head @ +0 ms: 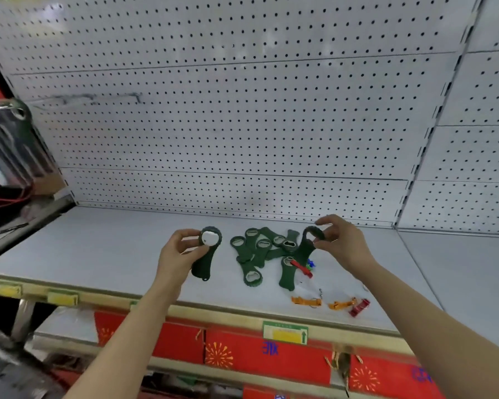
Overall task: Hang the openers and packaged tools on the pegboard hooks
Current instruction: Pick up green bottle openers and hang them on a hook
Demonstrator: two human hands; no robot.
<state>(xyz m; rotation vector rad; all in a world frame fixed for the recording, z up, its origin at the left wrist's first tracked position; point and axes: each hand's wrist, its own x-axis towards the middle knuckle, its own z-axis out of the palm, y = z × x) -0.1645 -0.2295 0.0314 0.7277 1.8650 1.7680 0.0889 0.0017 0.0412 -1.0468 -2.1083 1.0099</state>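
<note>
Left hand (182, 249) is gripping one green opener (206, 254) by its round head; right hand (339, 240) is pinching a second green opener (307, 244) by its ring. Roughly seven more openers (260, 251) are lying piled on the shelf (113, 249) between the hands, below the pegboard (242, 125). Two orange tools (306, 301) and one red tool (359, 307) are lying near the shelf's front edge.

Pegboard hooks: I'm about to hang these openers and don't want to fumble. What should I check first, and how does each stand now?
1. Left hand holds an opener: ok.
2. Right hand holds a second opener: ok.
3. Hook ready on the pegboard: cannot tell; only a blurred one shows, upper left.
4. Hanging hole in the right opener's head open: ok.
5. Remaining pile sorted on the shelf: not ok, openers overlap.
</note>
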